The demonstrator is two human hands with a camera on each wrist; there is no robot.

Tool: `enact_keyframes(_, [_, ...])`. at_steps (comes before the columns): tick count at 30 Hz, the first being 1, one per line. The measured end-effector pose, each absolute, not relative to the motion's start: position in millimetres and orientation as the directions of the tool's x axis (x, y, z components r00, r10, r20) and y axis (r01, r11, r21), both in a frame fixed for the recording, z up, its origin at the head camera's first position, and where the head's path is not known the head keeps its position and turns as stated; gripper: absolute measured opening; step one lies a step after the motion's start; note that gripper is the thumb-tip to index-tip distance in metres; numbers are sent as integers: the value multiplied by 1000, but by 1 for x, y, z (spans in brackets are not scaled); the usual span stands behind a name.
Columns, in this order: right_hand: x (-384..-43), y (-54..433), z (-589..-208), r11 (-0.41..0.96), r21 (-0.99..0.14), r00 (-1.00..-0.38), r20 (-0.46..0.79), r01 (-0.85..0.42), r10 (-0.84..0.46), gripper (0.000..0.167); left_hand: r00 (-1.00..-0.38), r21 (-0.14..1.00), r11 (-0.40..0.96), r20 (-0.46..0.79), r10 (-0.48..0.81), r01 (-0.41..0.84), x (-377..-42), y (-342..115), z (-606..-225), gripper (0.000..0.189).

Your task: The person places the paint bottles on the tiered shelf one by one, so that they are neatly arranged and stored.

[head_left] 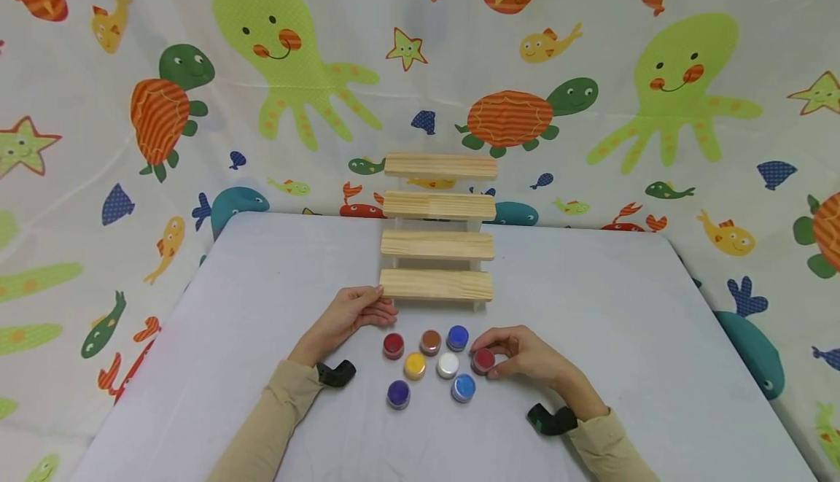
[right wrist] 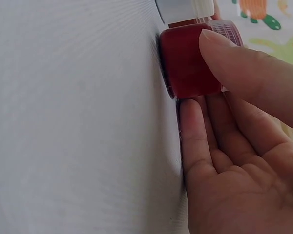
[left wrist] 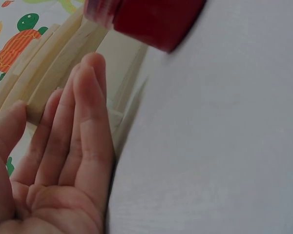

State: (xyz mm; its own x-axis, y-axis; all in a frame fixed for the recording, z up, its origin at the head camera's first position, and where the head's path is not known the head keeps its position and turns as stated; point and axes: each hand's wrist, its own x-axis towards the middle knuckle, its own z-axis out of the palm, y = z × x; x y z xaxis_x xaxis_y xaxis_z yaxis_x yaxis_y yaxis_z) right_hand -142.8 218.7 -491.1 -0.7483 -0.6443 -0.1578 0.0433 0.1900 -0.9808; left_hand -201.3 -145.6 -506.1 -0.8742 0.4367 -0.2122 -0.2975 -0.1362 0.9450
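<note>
A tiered wooden display rack (head_left: 436,285) with stepped pale planks stands at the middle of the table. My left hand (head_left: 357,311) holds the left end of its lowest plank, thumb at the corner and fingers stretched below; the left wrist view shows this thumb (left wrist: 12,122) right at the plank's edge. With thumb and fingers, my right hand (head_left: 528,354) pinches a small dark red paint pot (head_left: 483,360) at the right of a group of pots. In the right wrist view the pot's red side (right wrist: 188,61) is close against the white tabletop, its clear ribbed lid facing away from it.
Several other pots sit before the rack: red (head_left: 394,346), brown (head_left: 430,342), dark blue (head_left: 457,337), yellow (head_left: 415,366), white (head_left: 448,364), purple (head_left: 398,394) and light blue (head_left: 463,388). The white table (head_left: 590,285) backs onto a cloth (head_left: 420,103) printed with sea animals.
</note>
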Motion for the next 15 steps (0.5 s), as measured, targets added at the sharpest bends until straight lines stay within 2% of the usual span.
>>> enact_keyframes(15, [-147,218,-485,218,-974,-745,-195,68,-638,42,-876,944,-154,-200,439,-293,-201,-146,-506,54])
